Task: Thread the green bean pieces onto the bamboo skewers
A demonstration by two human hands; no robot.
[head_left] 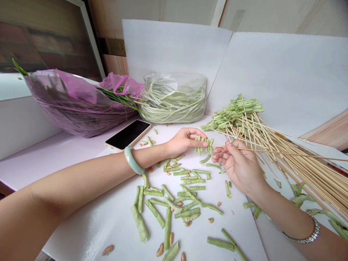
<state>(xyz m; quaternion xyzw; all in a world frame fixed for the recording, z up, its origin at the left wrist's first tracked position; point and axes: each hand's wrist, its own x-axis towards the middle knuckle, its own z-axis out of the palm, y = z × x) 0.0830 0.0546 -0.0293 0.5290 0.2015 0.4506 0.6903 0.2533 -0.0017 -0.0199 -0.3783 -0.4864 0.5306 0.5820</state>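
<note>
My left hand (187, 140) is closed on several short green bean pieces (201, 142) threaded side by side on a thin wooden skewer. My right hand (236, 159) pinches the skewer (252, 149) between thumb and fingers, just right of the beans. The skewer's long end runs off to the right edge. Below both hands, cut green bean pieces (190, 177) and loose tan bean seeds (211, 220) lie scattered on the white board (231, 224).
Filled skewers (233, 112) are piled at the back right, their bare sticks (304, 170) reaching toward the right edge. A clear bag of long beans (174, 101), a purple bag of greens (78, 101) and a phone (129, 134) lie at the back and left.
</note>
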